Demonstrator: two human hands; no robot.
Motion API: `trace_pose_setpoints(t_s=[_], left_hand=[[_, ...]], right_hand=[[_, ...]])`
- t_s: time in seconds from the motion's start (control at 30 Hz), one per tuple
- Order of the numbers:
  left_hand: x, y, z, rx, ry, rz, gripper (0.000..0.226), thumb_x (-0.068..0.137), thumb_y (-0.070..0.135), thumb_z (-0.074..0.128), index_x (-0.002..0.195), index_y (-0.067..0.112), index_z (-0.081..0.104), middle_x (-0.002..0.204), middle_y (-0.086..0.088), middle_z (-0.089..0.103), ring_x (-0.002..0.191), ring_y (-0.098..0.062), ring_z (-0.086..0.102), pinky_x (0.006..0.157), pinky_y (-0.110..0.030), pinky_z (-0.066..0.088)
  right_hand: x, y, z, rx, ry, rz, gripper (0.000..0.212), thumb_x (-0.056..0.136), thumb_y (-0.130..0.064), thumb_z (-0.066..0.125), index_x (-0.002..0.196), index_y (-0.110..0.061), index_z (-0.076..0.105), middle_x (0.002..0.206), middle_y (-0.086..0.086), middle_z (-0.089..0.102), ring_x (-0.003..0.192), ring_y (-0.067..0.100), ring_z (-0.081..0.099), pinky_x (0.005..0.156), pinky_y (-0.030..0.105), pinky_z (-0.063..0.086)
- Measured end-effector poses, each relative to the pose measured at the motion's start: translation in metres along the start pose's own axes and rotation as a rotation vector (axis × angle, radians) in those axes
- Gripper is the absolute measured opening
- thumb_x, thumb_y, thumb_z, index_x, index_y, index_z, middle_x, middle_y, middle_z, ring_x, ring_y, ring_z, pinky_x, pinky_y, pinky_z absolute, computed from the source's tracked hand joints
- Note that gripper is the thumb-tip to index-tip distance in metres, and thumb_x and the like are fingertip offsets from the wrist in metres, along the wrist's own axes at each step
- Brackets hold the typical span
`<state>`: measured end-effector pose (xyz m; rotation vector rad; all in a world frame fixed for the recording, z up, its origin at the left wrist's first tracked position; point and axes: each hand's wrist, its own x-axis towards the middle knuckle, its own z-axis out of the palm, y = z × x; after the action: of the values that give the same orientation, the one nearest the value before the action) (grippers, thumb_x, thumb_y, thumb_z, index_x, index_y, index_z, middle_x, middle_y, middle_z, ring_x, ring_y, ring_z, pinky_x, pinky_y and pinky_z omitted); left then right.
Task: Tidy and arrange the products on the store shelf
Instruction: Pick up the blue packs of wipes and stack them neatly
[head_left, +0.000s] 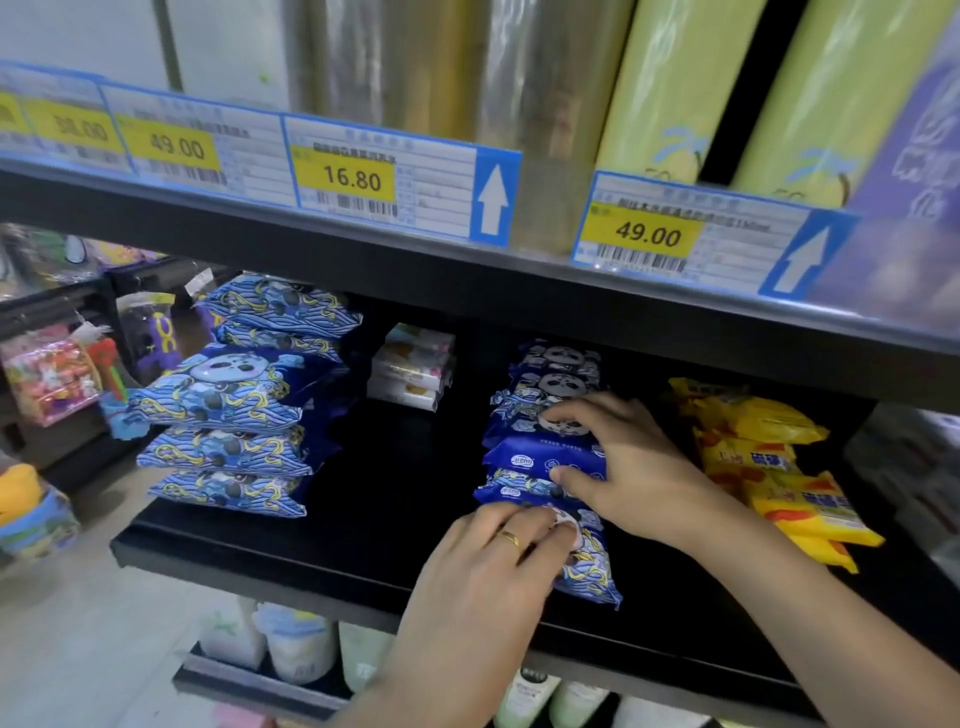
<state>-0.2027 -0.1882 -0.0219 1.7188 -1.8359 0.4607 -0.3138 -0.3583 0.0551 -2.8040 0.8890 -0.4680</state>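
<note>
A row of blue panda-print packs stands on the black shelf, right of centre. My right hand is spread over the row, fingers on an upper pack and thumb on a dark blue pack. My left hand, with a gold ring, grips the front pack at the shelf's front edge. A stack of larger blue wave-pattern packs lies at the left end of the shelf.
Yellow and orange packs lie to the right of my hands. Small white boxes sit at the back. The upper shelf carries price tags and tall rolls. Bottles stand on the shelf below. Toy racks hang at far left.
</note>
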Motion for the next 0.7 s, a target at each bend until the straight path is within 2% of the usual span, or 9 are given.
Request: trace_pose_setpoints(t_s=[0.07, 0.13, 0.27, 0.37, 0.47, 0.57, 0.63, 0.7], left_hand=[[-0.004, 0.0, -0.007, -0.008, -0.061, -0.022, 0.058, 0.064, 0.026, 0.092, 0.121, 0.027, 0.077, 0.12, 0.009, 0.074, 0.105, -0.016, 0.072, 0.086, -0.029, 0.061], [-0.009, -0.003, -0.016, -0.01, -0.094, -0.037, 0.071, 0.059, 0.036, 0.096, 0.126, 0.029, 0.072, 0.127, 0.007, 0.07, 0.114, -0.016, 0.067, 0.093, -0.032, 0.059], [-0.024, -0.028, -0.045, 0.004, 0.097, -0.029, 0.052, 0.082, 0.031, 0.078, 0.132, 0.025, 0.067, 0.137, 0.004, 0.063, 0.125, -0.019, 0.058, 0.103, -0.037, 0.051], [-0.04, -0.06, -0.075, 0.077, 0.226, -0.062, 0.044, 0.091, 0.024, 0.067, 0.135, 0.023, 0.064, 0.14, 0.004, 0.059, 0.127, -0.022, 0.056, 0.107, -0.037, 0.043], [-0.052, -0.093, -0.109, 0.178, 0.304, -0.135, 0.039, 0.092, 0.02, 0.067, 0.131, 0.019, 0.069, 0.138, 0.0, 0.061, 0.123, -0.028, 0.059, 0.105, -0.04, 0.044], [-0.055, -0.123, -0.14, 0.286, 0.312, -0.203, 0.042, 0.092, 0.024, 0.067, 0.132, 0.015, 0.069, 0.14, -0.006, 0.061, 0.124, -0.034, 0.059, 0.105, -0.045, 0.044], [-0.054, -0.139, -0.154, 0.333, 0.271, -0.234, 0.047, 0.092, 0.026, 0.066, 0.136, 0.012, 0.066, 0.144, -0.009, 0.06, 0.13, -0.038, 0.057, 0.107, -0.05, 0.044], [-0.052, -0.154, -0.163, 0.382, 0.195, -0.235, 0.052, 0.093, 0.023, 0.07, 0.142, 0.009, 0.062, 0.148, -0.011, 0.058, 0.136, -0.039, 0.055, 0.11, -0.054, 0.044]], right_hand=[[-0.001, -0.001, -0.002, -0.019, -0.021, 0.014, 0.056, 0.09, -0.042, 0.073, 0.14, -0.046, 0.048, 0.145, -0.021, 0.039, 0.132, 0.01, 0.033, 0.101, 0.021, 0.027], [-0.001, -0.006, -0.003, -0.065, -0.023, 0.017, 0.06, 0.09, -0.051, 0.07, 0.143, -0.046, 0.044, 0.147, -0.02, 0.037, 0.135, 0.013, 0.033, 0.105, 0.024, 0.026], [0.003, -0.035, -0.003, -0.063, 0.092, -0.069, 0.053, 0.092, -0.054, 0.062, 0.142, -0.04, 0.05, 0.144, -0.016, 0.043, 0.135, 0.017, 0.037, 0.107, 0.023, 0.023], [0.014, -0.07, -0.003, 0.049, 0.142, -0.153, 0.044, 0.095, -0.054, 0.057, 0.137, -0.041, 0.053, 0.137, -0.019, 0.045, 0.131, 0.009, 0.038, 0.105, 0.027, 0.031], [0.034, -0.107, -0.004, 0.15, 0.129, -0.199, 0.039, 0.097, -0.057, 0.056, 0.134, -0.047, 0.05, 0.136, -0.022, 0.048, 0.129, 0.006, 0.044, 0.1, 0.027, 0.037], [0.063, -0.142, -0.006, 0.25, 0.015, -0.101, 0.052, 0.09, -0.072, 0.05, 0.139, -0.055, 0.041, 0.141, -0.022, 0.05, 0.131, 0.011, 0.051, 0.101, 0.032, 0.044], [0.087, -0.161, -0.005, 0.247, -0.05, -0.014, 0.069, 0.09, -0.078, 0.047, 0.149, -0.045, 0.036, 0.152, -0.015, 0.047, 0.138, 0.016, 0.048, 0.104, 0.031, 0.04], [0.112, -0.18, -0.001, 0.251, -0.12, 0.015, 0.08, 0.092, -0.076, 0.047, 0.157, -0.031, 0.033, 0.157, -0.005, 0.044, 0.14, 0.02, 0.047, 0.103, 0.029, 0.037]])
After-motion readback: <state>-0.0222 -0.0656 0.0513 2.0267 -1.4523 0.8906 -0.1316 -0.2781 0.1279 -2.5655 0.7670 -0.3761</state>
